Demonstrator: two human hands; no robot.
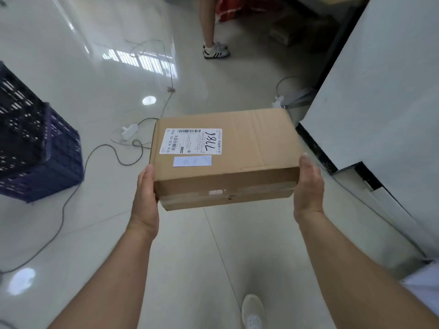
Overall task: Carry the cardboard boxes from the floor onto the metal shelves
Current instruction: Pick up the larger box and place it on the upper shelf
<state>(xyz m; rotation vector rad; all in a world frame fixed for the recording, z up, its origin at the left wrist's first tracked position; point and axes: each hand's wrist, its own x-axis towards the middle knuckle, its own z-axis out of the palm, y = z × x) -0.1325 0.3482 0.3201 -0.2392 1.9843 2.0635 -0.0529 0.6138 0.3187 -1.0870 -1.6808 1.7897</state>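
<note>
A flat brown cardboard box with a white shipping label and a small handwritten sticker on top is held in the air above the floor, at the middle of the view. My left hand presses against its left side and my right hand against its right side. More cardboard boxes lie on the floor in the shadow at the top right. A white shelf board with a dark edge runs along the right.
A dark blue plastic crate stands on the floor at the left. Cables and a white power strip trail across the glossy tiles. Another person's leg and sneaker stand ahead. My own white shoe shows below.
</note>
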